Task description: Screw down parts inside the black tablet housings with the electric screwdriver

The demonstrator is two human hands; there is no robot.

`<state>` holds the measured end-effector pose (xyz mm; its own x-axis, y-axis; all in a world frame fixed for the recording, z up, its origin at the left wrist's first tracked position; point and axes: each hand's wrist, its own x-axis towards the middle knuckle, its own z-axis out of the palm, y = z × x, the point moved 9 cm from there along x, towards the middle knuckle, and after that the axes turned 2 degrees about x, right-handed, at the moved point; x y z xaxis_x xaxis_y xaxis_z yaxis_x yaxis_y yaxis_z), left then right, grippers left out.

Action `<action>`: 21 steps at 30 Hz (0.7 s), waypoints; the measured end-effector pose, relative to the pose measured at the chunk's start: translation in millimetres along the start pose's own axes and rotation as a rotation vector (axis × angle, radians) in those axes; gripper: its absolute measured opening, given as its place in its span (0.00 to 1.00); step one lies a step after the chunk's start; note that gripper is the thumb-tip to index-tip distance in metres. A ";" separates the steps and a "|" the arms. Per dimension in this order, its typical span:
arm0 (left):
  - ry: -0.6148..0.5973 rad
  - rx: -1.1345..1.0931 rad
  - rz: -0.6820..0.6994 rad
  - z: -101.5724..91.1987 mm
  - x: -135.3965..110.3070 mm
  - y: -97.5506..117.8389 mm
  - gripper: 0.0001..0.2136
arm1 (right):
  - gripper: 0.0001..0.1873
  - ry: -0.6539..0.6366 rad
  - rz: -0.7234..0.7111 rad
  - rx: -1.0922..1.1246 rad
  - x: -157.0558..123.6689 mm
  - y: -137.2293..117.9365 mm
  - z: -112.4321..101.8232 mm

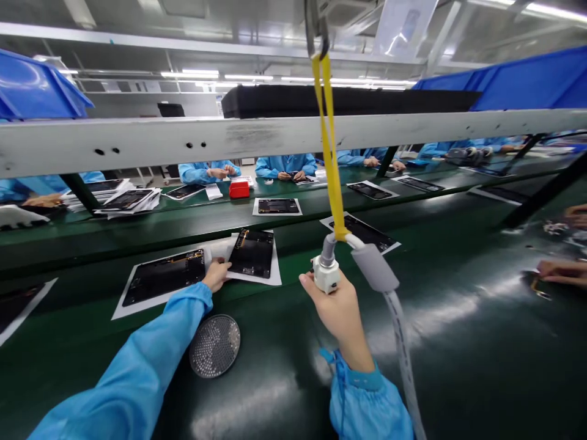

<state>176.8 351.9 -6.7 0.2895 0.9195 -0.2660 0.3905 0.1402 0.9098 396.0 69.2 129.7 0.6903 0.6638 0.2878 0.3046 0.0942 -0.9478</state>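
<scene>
Right hand [340, 315] closed around a strap-hung electric screwdriver [326, 274], its long axis near upright, grey neck pointing up.
Left hand [215, 275] lay open on a black tablet panel [164, 278] on the green desk [440, 342].

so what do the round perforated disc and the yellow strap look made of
The round perforated disc looks like thin grey metal with a dull sheen; the neat rows of punched holes suggest perforated sheet, though plastic can't be ruled out. The yellow strap looks like flat, matte woven elastic or rubber, going by its soft twist; the look leaves that open.
</scene>
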 end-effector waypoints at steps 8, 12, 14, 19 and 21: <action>-0.212 -0.166 0.018 22.4 -47.2 18.4 0.17 | 0.29 0.305 -0.025 -0.073 -19.3 -28.0 -71.6; -0.516 -0.145 -0.032 21.6 -116.2 7.3 0.31 | 0.24 0.485 -0.124 -0.045 -35.8 -48.3 -100.0; -0.677 -0.086 -0.078 19.0 -154.6 -6.8 0.32 | 0.22 0.530 -0.167 0.025 -39.8 -55.6 -102.3; -0.992 0.197 -0.127 -6.2 -226.6 -51.2 0.23 | 0.18 0.464 -0.272 0.178 -37.7 -69.0 -77.1; -1.019 0.255 -0.144 -25.1 -240.0 -66.2 0.22 | 0.16 0.402 -0.291 0.226 -36.4 -70.6 -59.9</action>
<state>59.5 131.2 5.0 0.7759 0.1414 -0.6148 0.6169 0.0337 0.7863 388.7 -6.0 194.4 0.8085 0.2550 0.5305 0.4024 0.4182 -0.8143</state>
